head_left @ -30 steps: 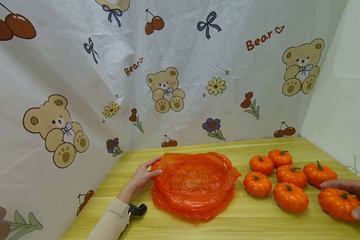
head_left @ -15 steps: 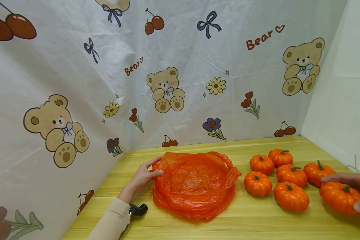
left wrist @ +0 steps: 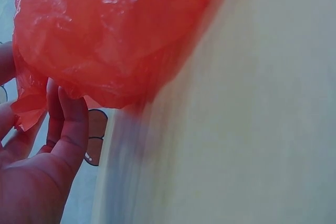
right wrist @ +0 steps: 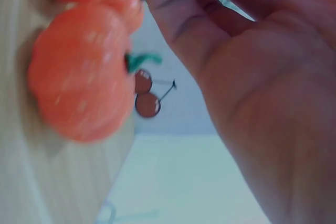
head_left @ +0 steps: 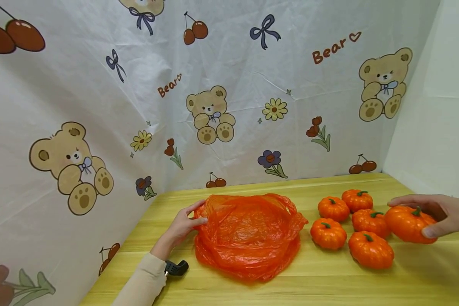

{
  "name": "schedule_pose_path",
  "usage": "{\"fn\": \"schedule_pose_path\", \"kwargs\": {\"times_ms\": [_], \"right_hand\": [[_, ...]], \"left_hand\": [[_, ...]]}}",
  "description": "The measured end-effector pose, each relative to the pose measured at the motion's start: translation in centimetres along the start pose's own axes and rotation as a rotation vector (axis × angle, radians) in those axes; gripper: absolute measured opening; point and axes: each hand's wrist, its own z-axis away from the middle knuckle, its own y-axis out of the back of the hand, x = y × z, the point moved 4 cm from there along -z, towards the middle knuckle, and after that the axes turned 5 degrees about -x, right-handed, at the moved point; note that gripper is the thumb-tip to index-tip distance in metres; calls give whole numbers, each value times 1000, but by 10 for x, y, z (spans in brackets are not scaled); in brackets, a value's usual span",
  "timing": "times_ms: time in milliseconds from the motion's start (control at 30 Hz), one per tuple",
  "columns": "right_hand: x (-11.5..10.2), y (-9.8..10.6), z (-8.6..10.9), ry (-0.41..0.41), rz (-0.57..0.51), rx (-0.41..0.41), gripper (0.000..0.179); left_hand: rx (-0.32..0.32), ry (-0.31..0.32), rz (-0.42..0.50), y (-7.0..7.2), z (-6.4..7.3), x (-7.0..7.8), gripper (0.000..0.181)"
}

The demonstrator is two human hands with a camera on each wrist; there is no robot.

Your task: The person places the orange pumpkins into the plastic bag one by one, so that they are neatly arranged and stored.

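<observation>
An orange-red plastic bag [head_left: 248,229] lies spread with its mouth open in the middle of the head view. At its left rim my left hand [head_left: 181,223] pinches the thin film between thumb and fingers; the left wrist view has the bag's edge [left wrist: 31,106] among the fingers. On the right, my right hand [head_left: 449,214] grips a small orange pumpkin [head_left: 407,223] with a green stem, raised off the table. A pumpkin [right wrist: 84,72] appears beside the palm in the right wrist view; I cannot tell whether it is the held one.
Several more pumpkins [head_left: 371,250] sit grouped on the wooden table [head_left: 310,284] between the bag and my right hand. A bear-print sheet [head_left: 237,161] hangs behind the table. A black device [head_left: 176,267] is at my left wrist.
My right hand has lifted the pumpkin and carried it up and to the left, so it now covers the pumpkin behind it. My left hand and the bag stay in place.
</observation>
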Motion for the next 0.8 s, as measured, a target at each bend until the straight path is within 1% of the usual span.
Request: {"fn": "schedule_pose_path", "kwargs": {"times_ms": [67, 133, 233, 333, 467, 567, 667, 800], "right_hand": [[-12, 0, -8, -67, 67, 48, 57], [-22, 0, -17, -106, 83, 62, 54], [-38, -1, -32, -125, 27, 59, 53], [-58, -1, -47, -75, 33, 80, 54], [-84, -1, -65, -11, 90, 110, 56], [-100, -1, -78, -3, 125, 121, 56], [-113, -2, -91, -16, 150, 131, 54], [-127, -4, -110, -28, 104, 116, 53]], "left_hand": [[-2, -3, 1, 0, 1, 0, 77], [-1, -3, 8, 0, 2, 0, 77], [2, -8, 16, -1, 2, 0, 77], [16, -4, 32, 0, 2, 1, 76], [46, 0, 47, 1, 0, 1, 75], [55, -6, 37, 1, -2, 1, 76], [57, -5, 30, 0, -2, 1, 76], [52, -6, 21, 0, -2, 0, 76]]}}
